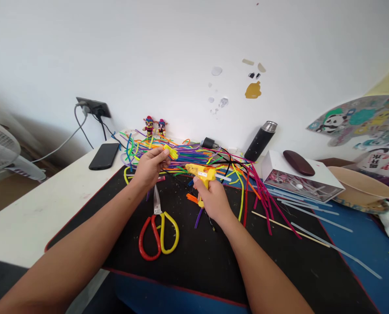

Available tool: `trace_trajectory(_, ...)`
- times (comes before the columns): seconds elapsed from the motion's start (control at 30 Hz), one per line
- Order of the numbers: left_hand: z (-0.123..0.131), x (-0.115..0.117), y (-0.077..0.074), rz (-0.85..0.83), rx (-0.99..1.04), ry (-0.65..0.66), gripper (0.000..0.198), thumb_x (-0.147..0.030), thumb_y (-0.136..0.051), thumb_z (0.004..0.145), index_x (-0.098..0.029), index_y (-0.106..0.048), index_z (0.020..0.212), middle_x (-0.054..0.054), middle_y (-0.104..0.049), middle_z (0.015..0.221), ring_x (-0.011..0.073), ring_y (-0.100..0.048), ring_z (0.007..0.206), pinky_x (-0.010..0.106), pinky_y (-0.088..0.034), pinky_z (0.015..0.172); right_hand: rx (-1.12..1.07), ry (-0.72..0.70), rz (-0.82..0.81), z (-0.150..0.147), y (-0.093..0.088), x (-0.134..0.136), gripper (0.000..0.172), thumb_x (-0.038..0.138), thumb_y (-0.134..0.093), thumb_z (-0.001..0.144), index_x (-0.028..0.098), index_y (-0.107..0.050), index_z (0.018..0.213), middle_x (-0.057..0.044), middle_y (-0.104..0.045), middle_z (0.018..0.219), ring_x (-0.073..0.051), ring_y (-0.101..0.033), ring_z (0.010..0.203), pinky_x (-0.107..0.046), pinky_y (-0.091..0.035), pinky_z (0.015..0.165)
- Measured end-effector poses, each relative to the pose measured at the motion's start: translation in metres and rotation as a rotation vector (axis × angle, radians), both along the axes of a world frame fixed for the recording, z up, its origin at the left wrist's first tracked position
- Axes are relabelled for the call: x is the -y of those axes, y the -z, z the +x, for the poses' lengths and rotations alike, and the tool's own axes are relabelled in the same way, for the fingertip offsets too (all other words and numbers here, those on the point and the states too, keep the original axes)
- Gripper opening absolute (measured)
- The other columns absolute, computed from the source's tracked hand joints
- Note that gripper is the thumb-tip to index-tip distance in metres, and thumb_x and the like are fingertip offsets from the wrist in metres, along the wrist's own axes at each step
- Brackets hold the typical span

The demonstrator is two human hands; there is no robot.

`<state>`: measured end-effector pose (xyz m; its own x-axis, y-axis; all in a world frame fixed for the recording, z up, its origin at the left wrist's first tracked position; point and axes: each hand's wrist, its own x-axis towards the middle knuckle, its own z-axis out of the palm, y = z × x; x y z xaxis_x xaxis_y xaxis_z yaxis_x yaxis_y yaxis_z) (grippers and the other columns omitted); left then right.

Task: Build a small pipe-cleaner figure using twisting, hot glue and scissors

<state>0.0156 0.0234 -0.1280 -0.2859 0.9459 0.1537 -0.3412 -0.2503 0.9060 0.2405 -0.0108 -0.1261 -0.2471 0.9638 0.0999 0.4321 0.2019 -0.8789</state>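
My left hand (153, 165) pinches a small bunch of bent yellow pipe cleaner (171, 152) between thumb and fingertips. A yellow hot glue gun (203, 173) is gripped in my right hand (214, 196), its nozzle pointing left toward the yellow piece but apart from it. Below my hands lie scissors (158, 231) with one red and one yellow handle, partly spread on the black mat (201, 261). Behind both hands spreads a heap of colourful pipe cleaners (194, 155). Short orange pieces (192, 198) and a purple piece (198, 218) rest near the glue gun.
A phone (104, 156) lies at left. Two small figures (149, 126) stand by the wall. On the right are a black flask (261, 141), a white box (302, 174) with a brown case (298, 162), clear glue sticks (336, 250), a wooden stick (291, 229) and a bowl (361, 183).
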Motion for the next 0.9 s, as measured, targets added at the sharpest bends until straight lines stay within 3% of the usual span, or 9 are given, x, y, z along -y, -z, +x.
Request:
trace_trajectory(0.1, -0.003, -0.002, 0.001, 0.004, 0.018, -0.016, 0.04, -0.044, -0.096, 0.064, -0.016, -0.068, 0.071, 0.0, -0.062, 0.062, 0.0109, -0.057, 0.058, 0.021, -0.043, 0.054, 0.212, -0.052, 0.162, -0.001, 0.002, 0.004, 0.046, 0.058, -0.051, 0.099, 0.022, -0.059, 0.07, -0.004, -0.065, 0.066, -0.02, -0.062, 0.063, -0.03, -0.039, 0.06)
trace_trajectory(0.2, -0.003, -0.002, 0.001, -0.01, 0.03, -0.016, 0.043, -0.045, -0.097, 0.061, -0.016, -0.068, 0.071, 0.0, -0.062, 0.062, 0.0104, -0.057, 0.058, 0.021, -0.043, 0.054, 0.36, -0.13, 0.296, -0.003, -0.001, 0.012, 0.035, 0.052, -0.054, 0.1, 0.022, -0.069, 0.092, -0.007, -0.074, 0.083, -0.024, -0.068, 0.076, -0.031, -0.04, 0.065)
trace_trajectory(0.3, -0.002, -0.001, 0.0, -0.024, 0.039, -0.012, 0.044, -0.046, -0.099, 0.059, -0.015, -0.069, 0.071, 0.0, -0.062, 0.062, 0.0102, -0.057, 0.058, 0.02, -0.044, 0.054, 0.48, -0.23, 0.346, -0.006, -0.005, 0.019, 0.034, 0.053, -0.055, 0.102, 0.023, -0.069, 0.105, -0.007, -0.077, 0.088, -0.024, -0.071, 0.078, -0.03, -0.038, 0.066)
trace_trajectory(0.6, 0.002, 0.001, 0.0, -0.024, -0.001, 0.014, 0.043, -0.047, -0.098, 0.061, -0.015, -0.07, 0.068, 0.002, -0.063, 0.06, 0.0108, -0.055, 0.056, 0.022, -0.042, 0.053, 0.719, -0.418, 0.301, -0.013, -0.009, 0.024, 0.047, 0.068, -0.06, 0.097, 0.022, -0.069, 0.102, -0.007, -0.078, 0.087, -0.024, -0.071, 0.076, -0.031, -0.027, 0.059)
trace_trajectory(0.9, 0.003, 0.002, 0.0, -0.022, -0.021, 0.03, 0.041, -0.047, -0.097, 0.062, -0.016, -0.07, 0.068, 0.002, -0.063, 0.06, 0.011, -0.053, 0.056, 0.022, -0.04, 0.052, 0.518, -0.556, 0.081, -0.003, -0.012, 0.014, 0.051, 0.069, -0.065, 0.093, 0.02, -0.072, 0.082, 0.0, -0.067, 0.071, -0.013, -0.052, 0.059, -0.029, -0.024, 0.057)
